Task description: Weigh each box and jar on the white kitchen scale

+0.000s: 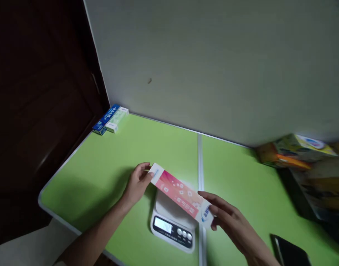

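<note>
A long pink and white carton (178,193), printed with small white flower shapes, is held between my two hands. My left hand (138,181) grips its far left end, the thumb on the top face. At the near right end, my right hand (226,212) closes on the white part with thumb and fingers. Directly below the carton, a white kitchen scale (172,225) with a lit display and several round buttons stands on the green table. The carton covers much of the scale's platform, and whether the two touch I cannot tell.
Blue and pale green boxes (106,119) lie at the table's far left corner. To the right, a dark crate (297,195) holds several cartons, blurred. A black flat object (290,251) lies near the front right. A metal seam (200,162) crosses the green table (164,144) below the wall.
</note>
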Motion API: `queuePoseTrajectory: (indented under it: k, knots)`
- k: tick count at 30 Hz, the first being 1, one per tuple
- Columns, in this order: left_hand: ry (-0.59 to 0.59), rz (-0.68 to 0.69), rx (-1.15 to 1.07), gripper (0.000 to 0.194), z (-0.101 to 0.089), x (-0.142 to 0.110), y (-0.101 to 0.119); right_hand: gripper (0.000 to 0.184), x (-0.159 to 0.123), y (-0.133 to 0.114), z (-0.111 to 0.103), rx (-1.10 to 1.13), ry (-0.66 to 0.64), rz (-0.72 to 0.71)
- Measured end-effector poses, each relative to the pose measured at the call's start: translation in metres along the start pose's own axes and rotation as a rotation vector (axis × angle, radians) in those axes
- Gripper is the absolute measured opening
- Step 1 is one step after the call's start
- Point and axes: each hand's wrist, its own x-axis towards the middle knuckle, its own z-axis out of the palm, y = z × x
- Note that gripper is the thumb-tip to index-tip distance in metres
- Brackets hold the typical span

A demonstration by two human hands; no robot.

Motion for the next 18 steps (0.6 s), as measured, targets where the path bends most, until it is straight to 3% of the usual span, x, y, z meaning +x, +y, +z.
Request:
queuePoseTrajectory:
  k: [3, 5, 8, 10, 12, 15, 18]
  knots:
    - [0.101, 0.068, -0.081, 0.049, -0.004, 0.023, 0.031, 0.063, 0.010, -0.025, 0.036, 0.053, -0.211, 0.032]
    - [0.171, 0.125, -0.101, 0.061, -0.008, 0.037, 0.044, 0.064, 0.028, -0.040, 0.073, 0.148, -0.232, 0.041]
    - [0.152, 0.101, -0.024, 0.072, -0.018, 0.057, 0.047, 0.059, 0.072, -0.058, 0.136, 0.324, -0.209, 0.029]
    - [0.090, 0.091, 0.077, 0.064, -0.031, 0.073, 0.039, 0.052, 0.109, -0.067, 0.175, 0.427, -0.179, -0.016]
    - [0.088, 0.175, 0.267, 0.055, -0.048, 0.094, 0.029, 0.045, 0.148, -0.074, 0.209, 0.472, -0.107, -0.066]
    - [0.181, 0.338, 0.639, 0.051, -0.077, 0.128, 0.021, 0.043, 0.201, -0.081, 0.249, 0.448, 0.007, -0.108]
    - [0.233, 0.420, 0.797, 0.048, -0.106, 0.154, 0.021, 0.047, 0.237, -0.083, 0.274, 0.437, 0.054, -0.139]
